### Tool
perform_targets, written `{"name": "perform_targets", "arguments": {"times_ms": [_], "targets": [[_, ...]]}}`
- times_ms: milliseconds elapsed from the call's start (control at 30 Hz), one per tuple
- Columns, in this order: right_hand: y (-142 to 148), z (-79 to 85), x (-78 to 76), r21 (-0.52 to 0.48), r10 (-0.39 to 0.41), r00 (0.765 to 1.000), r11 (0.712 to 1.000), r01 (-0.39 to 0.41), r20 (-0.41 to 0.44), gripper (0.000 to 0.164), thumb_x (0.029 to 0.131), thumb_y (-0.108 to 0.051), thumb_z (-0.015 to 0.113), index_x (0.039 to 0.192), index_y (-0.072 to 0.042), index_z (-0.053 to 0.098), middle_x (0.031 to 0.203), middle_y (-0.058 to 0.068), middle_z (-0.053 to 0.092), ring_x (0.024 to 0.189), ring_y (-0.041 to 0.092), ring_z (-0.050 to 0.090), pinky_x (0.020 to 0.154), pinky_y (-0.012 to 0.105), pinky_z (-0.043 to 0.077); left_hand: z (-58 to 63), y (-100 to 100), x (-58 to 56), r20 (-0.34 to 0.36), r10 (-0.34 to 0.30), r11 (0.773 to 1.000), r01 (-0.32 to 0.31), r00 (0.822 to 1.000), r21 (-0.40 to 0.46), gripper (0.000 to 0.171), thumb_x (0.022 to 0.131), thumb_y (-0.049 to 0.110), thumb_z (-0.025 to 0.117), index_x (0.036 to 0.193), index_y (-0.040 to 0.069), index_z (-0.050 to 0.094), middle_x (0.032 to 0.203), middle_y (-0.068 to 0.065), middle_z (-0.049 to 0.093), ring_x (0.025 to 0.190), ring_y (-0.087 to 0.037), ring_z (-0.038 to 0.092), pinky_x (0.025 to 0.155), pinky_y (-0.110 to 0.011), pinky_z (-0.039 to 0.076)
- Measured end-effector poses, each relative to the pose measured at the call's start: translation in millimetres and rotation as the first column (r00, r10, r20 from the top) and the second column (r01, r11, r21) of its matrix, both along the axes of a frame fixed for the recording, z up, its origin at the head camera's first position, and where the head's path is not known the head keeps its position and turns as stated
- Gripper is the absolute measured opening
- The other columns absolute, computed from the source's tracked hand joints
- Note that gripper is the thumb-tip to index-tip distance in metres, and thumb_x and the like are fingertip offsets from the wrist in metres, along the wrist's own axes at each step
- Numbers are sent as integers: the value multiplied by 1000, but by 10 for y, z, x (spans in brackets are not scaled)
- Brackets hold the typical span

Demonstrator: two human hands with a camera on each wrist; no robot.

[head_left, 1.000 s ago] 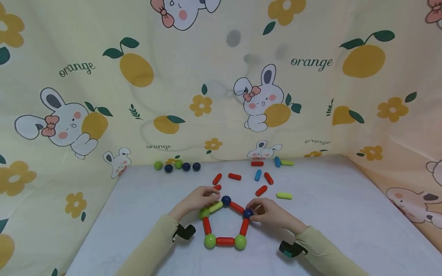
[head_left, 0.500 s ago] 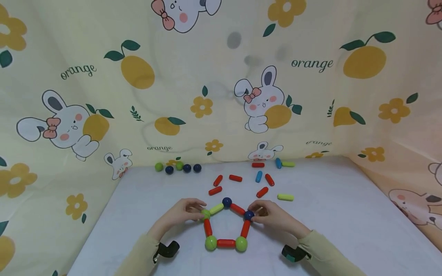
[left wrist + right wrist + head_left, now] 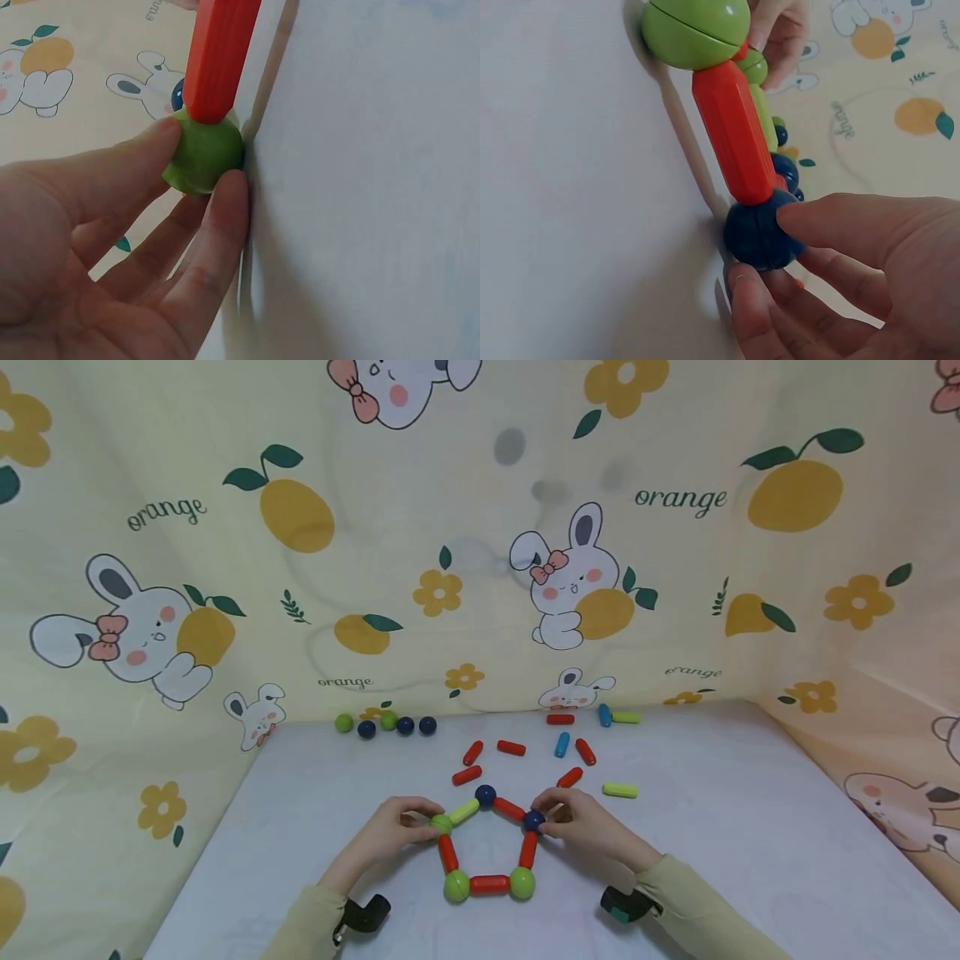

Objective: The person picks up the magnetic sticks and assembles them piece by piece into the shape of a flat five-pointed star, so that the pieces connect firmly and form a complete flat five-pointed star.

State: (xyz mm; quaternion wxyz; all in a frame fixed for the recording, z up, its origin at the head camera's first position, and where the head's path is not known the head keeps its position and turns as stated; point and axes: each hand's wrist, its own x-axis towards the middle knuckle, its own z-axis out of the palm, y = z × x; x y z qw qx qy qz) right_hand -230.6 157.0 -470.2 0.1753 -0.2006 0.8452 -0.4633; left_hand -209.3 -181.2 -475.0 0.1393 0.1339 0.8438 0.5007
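A five-sided ring of balls and rods lies on the white table. My left hand [image 3: 397,828] pinches its left green ball [image 3: 204,154] between thumb and fingers; a red rod [image 3: 220,60] runs from that ball. On the other side my right hand [image 3: 585,825] pinches a dark blue ball [image 3: 761,232], which joins a red rod [image 3: 733,131]. Another dark blue ball [image 3: 485,796] forms the far corner, linked by a yellow-green rod [image 3: 464,812] and a red rod [image 3: 509,809]. Two green balls, left [image 3: 457,886] and right [image 3: 522,883], hold the near red rod [image 3: 489,884].
Behind the ring lie loose red rods [image 3: 512,748], a blue rod [image 3: 562,744] and a yellow-green rod [image 3: 620,790]. Several green and dark blue balls [image 3: 405,727] sit at the back left. A patterned curtain [image 3: 465,527] stands behind the table [image 3: 720,827].
My left hand has moved from the yellow-green rod back to the left green ball and now grips it. The ring has shifted slightly left in view; my right hand stays on its blue ball.
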Motion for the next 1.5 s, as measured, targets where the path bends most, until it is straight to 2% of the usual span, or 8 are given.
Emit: {"name": "perform_targets", "arguments": {"times_ms": [200, 433, 567, 700, 933, 1167, 1333, 1500], "targets": [[-37, 63, -154, 24, 93, 996, 995, -93, -4, 24, 89, -15, 69, 112, -9, 64, 102, 1, 63, 92, 20, 59, 79, 35, 53, -12, -67, 7, -14, 12, 999, -12, 1000, -30, 32, 85, 22, 73, 114, 9, 68, 110, -2, 65, 91, -18, 61, 80, -34, 53], [-204, 251, -584, 8, 180, 979, 984, -180, -101, 30, 91, -8, 65, 118, 2, 59, 105, 14, 64, 93, 24, 60, 81, 31, 52, -24, -196, 10, -41, 34, 998, -37, 999, -52, 32, 86, 22, 73, 114, 10, 68, 110, 1, 65, 100, -19, 58, 88, -40, 50], [-388, 272, -795, 26, 225, 960, 974, -224, -166, 32, 90, -4, 65, 120, 1, 59, 110, 17, 63, 96, 23, 60, 84, 32, 52, -33, -283, 25, -60, 57, 996, -60, 997, -63, 31, 86, 22, 73, 114, 9, 68, 109, 0, 65, 102, -20, 58, 89, -41, 49], [-583, 242, -907, 39, 255, 950, 967, -253, -177, 32, 90, -4, 65, 121, -1, 60, 115, 15, 62, 101, 23, 58, 88, 34, 51, -40, -359, 50, -74, 71, 995, -76, 995, -61, 32, 86, 22, 72, 114, 8, 67, 110, -1, 66, 104, -21, 58, 90, -42, 49], [-842, 128, -932, 77, 255, 955, 966, -246, -149, 31, 88, 0, 65, 119, -4, 64, 113, 9, 62, 103, 24, 57, 87, 32, 50, -45, -472, 55, -51, 89, 993, -92, 995, -68, 32, 86, 23, 72, 115, 11, 67, 111, 0, 65, 105, -21, 57, 91, -43, 48], [-997, 87, -933, 115, 214, 966, 974, -198, -148, 28, 86, 3, 66, 113, -6, 68, 103, 5, 65, 92, 20, 58, 83, 32, 51, -42, -561, 42, -17, 122, 991, -123, 992, -50, 32, 85, 22, 73, 114, 10, 67, 112, -5, 65, 94, -19, 61, 83, -37, 52], [-1027, 23, -934, 168, 154, 978, 977, -130, -138, 25, 86, -2, 69, 110, -11, 70, 96, -3, 64, 88, 16, 56, 80, 30, 50, -44, -576, 39, -14, 127, 991, -128, 992, -51, 32, 86, 22, 73, 115, 10, 67, 112, -4, 65, 97, -19, 60, 85, -38, 51], [-880, 65, -888, 178, 129, 977, 979, -98, -170, 25, 87, -2, 67, 111, -7, 69, 98, 0, 63, 91, 17, 55, 83, 33, 50, -32, -560, 43, -20, 132, 989, -133, 991, -61, 30, 85, 21, 73, 113, 10, 68, 111, -3, 65, 96, -19, 60, 84, -37, 51]]}}
